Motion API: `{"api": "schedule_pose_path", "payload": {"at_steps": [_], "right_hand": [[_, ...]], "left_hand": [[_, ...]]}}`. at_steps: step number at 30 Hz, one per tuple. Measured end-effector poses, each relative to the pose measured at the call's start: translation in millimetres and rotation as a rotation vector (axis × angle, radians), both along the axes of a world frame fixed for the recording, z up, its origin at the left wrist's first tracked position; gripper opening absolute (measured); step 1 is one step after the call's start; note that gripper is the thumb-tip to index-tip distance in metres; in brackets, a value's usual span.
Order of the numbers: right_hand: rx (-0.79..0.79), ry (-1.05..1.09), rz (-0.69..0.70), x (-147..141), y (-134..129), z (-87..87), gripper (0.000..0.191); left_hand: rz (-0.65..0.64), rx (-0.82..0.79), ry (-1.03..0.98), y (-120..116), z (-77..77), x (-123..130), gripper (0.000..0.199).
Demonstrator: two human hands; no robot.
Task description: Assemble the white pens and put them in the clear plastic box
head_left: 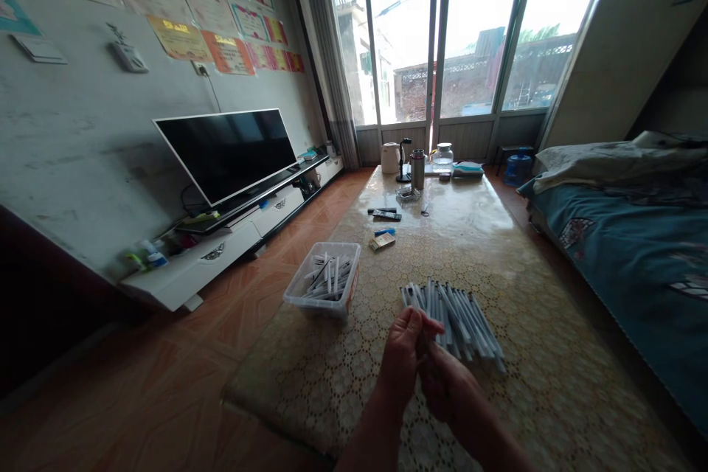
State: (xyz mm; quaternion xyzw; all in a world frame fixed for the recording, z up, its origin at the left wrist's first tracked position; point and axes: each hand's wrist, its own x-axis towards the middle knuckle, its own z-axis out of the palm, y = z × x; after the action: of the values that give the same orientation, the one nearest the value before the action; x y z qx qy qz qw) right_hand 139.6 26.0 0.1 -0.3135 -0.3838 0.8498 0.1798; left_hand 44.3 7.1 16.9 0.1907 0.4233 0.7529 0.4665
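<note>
On the patterned worktop (531, 324), a pile of pale tubes (453, 317) is found just beyond the hands, spread toward the right; dark tips are seen at many of the far ends. The left hand (403, 346) and the right hand (442, 380) are brought together at the near left side of the pile; the fingers of both are curled closed, and whatever is pinched between them is hidden; whether the pile is touched cannot be told. To the left, a clear tub (348, 293) is placed near the worktop's edge; more tubes, loosely crossed, are contained in it. Beyond the tub, a small box (382, 241) is laid beside a blue item (384, 231); farther off, a remote (386, 215) is noted; an ashtray (408, 195), a flask (417, 169), a kettle (390, 158) and a glass jar (442, 158) are grouped toward the far end.
</note>
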Motion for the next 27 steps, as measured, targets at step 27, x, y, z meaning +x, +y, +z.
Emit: {"api": "schedule_pose_path", "payload": {"at_steps": [27], "right_hand": [[0.382, -0.233, -0.11, 38, 60, -1.3, 0.05]], "left_hand": [[-0.613, 0.036, -0.103, -5, 2.7, -10, 0.028]]}}
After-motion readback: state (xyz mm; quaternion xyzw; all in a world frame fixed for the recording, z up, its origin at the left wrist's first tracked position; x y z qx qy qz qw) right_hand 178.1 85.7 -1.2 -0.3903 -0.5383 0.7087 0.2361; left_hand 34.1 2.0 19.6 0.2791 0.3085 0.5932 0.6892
